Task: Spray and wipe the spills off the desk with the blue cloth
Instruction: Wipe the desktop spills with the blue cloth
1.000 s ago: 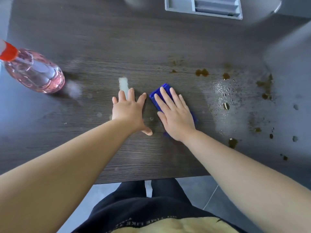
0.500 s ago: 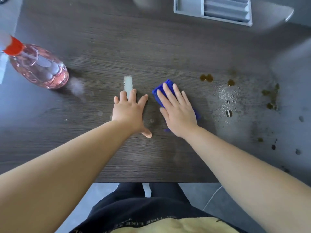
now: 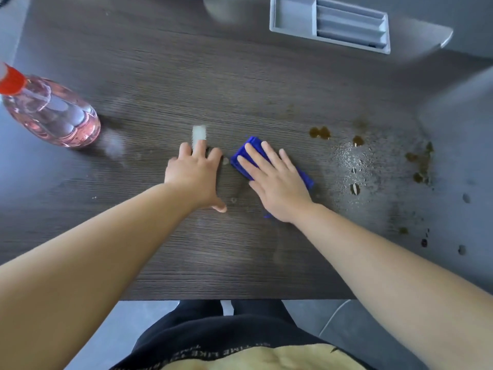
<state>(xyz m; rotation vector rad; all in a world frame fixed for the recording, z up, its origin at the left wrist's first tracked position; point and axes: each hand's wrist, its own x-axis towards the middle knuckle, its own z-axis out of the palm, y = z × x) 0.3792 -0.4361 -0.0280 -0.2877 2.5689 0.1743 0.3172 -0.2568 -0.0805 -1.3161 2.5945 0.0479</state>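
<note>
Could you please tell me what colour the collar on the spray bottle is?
The collar is orange-red, clearest in the head view.

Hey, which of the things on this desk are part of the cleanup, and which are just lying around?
In the job: blue cloth under the right hand, spray bottle, brown spills, desk.
Lying about: grey tray at the far edge.

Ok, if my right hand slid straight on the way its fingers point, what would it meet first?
Probably nothing: the right hand, flat on the blue cloth, points away and slightly left across bare desk as far as the picture shows. The spills lie to its right, outside that line.
</note>
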